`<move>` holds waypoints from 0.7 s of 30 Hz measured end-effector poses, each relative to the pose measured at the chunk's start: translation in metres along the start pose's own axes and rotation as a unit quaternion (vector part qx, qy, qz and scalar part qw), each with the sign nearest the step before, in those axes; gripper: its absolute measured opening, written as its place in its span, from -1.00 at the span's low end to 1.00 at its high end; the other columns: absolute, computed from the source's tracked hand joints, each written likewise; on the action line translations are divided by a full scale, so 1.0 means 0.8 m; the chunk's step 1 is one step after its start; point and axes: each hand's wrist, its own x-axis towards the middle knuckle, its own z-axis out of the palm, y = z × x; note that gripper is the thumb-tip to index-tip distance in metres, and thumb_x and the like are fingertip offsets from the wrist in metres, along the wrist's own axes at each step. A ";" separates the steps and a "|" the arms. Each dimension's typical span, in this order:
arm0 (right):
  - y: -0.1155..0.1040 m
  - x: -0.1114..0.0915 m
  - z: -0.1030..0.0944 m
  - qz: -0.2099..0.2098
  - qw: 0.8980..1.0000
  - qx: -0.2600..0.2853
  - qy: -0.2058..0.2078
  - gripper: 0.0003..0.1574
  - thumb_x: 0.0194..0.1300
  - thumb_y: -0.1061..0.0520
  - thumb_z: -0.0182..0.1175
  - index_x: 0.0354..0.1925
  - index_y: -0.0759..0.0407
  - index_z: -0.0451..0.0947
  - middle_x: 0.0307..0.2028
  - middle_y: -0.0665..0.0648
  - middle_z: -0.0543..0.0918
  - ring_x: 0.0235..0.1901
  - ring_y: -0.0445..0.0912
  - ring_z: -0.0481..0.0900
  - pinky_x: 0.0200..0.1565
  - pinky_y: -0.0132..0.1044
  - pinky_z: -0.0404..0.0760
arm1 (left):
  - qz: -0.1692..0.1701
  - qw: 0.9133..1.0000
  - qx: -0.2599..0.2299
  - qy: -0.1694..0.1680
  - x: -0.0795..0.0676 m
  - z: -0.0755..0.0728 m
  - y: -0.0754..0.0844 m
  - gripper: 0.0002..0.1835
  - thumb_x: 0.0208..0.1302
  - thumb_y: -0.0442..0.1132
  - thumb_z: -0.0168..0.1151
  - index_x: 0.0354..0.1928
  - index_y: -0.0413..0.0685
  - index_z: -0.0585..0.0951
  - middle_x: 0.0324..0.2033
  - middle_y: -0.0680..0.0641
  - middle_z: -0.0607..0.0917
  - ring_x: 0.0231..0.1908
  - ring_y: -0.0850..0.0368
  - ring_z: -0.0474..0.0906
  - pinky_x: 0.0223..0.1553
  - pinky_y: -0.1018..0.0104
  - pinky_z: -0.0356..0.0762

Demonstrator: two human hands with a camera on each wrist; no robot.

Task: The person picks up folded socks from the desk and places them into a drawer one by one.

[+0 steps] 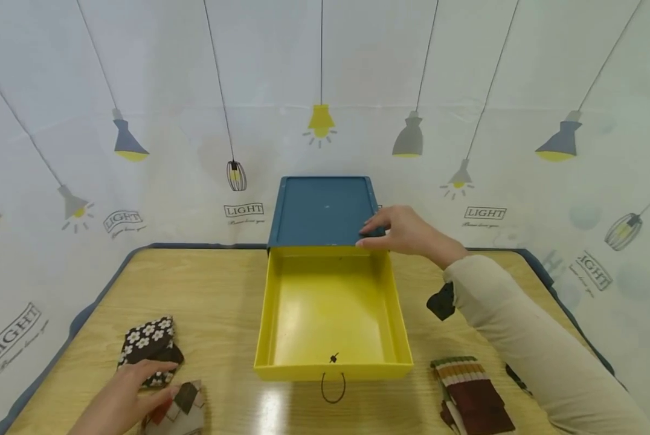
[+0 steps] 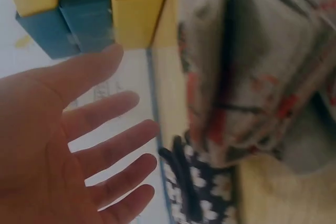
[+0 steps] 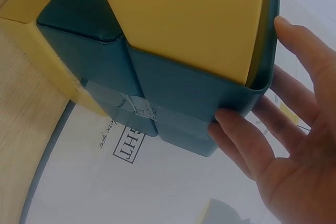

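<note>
A blue drawer case (image 1: 325, 211) stands at the table's back with its yellow drawer (image 1: 330, 308) pulled out and bare inside. At the case's front right corner is my right hand (image 1: 398, 231), thumb by the front edge and fingers over the top and side. The right wrist view shows its fingers (image 3: 239, 129) holding the case wall. My left hand (image 1: 124, 396) has its fingers stretched out over two folded cloths that look like socks: a dark one with white flowers (image 1: 145, 341) and a beige diamond-patterned one (image 1: 180, 411). It holds nothing.
Right of the drawer lies a folded maroon cloth with striped top (image 1: 474, 396). A black item (image 1: 441, 302) is partly hidden by my right sleeve. Below the top case, a second blue case (image 3: 86, 53) and yellow drawer (image 3: 34, 38) show. A loop handle (image 1: 333, 396) hangs at the front.
</note>
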 end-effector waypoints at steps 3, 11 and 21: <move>0.000 0.000 0.001 0.001 1.000 0.003 -0.001 -0.61 0.09 0.00 0.25 -0.14 0.19 0.61 -0.05 0.22 0.54 -0.03 0.07 0.42 -0.11 -0.11 0.49 | 0.022 0.998 -0.054 -0.037 0.005 0.005 -0.024 -0.46 0.07 -0.02 0.22 0.02 -0.26 0.48 -0.08 -0.29 0.48 -0.07 -0.31 0.36 -0.23 -0.11 0.42; -0.003 -0.002 0.001 0.011 1.000 0.009 -0.002 -0.60 0.09 0.00 0.24 -0.12 0.19 0.60 -0.03 0.21 0.52 0.01 0.08 0.40 -0.07 -0.09 0.47 | 0.062 0.967 -0.205 -0.137 0.011 0.011 -0.064 -0.37 0.16 -0.13 0.16 0.07 -0.56 0.30 -0.09 -0.45 0.45 -0.21 0.08 0.51 -0.33 0.17 0.52; -0.004 -0.004 0.000 0.018 1.000 0.007 -0.002 -0.60 0.09 0.00 0.24 -0.12 0.19 0.60 -0.03 0.21 0.52 -0.04 0.07 0.43 -0.08 -0.10 0.47 | 0.096 0.910 -0.359 -0.186 0.019 0.031 -0.081 -0.45 0.25 -0.29 0.05 0.07 -0.67 0.20 -0.26 -0.20 0.58 -0.38 0.17 0.57 -0.40 0.30 0.54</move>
